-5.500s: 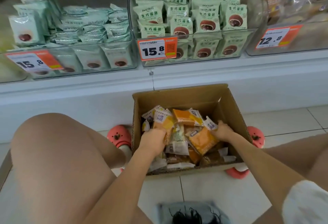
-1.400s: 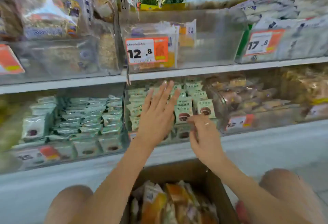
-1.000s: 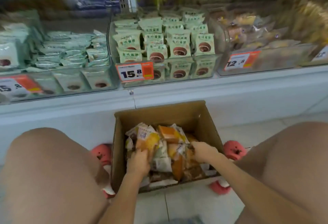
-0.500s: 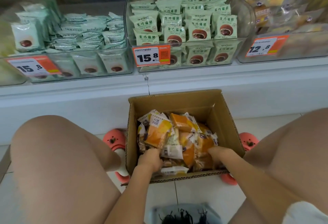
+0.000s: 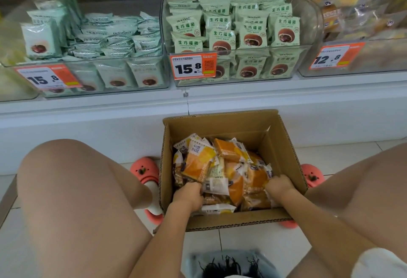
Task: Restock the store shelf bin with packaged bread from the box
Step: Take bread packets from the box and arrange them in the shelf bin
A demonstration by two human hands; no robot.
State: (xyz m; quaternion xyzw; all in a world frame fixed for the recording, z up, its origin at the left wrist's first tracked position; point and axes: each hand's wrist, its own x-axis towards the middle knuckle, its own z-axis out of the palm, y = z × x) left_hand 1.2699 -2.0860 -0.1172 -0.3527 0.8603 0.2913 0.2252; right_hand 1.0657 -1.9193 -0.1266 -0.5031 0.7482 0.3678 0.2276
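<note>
Cardboard box point(image 5: 229, 123), perhaps 10 bread packs point(image 5: 198, 163), 2 hands point(image 5: 188, 194) gripping

Bare arms and legs, coral-pink clogs point(image 5: 145, 171), white garment point(image 5: 383, 263)

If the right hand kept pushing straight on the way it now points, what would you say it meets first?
The right hand points forward and inward, into the pile in the cardboard box. It already touches the orange bread packets, so it would most likely dig deeper among those first; its fingertips are hidden, so depth is uncertain.
</note>
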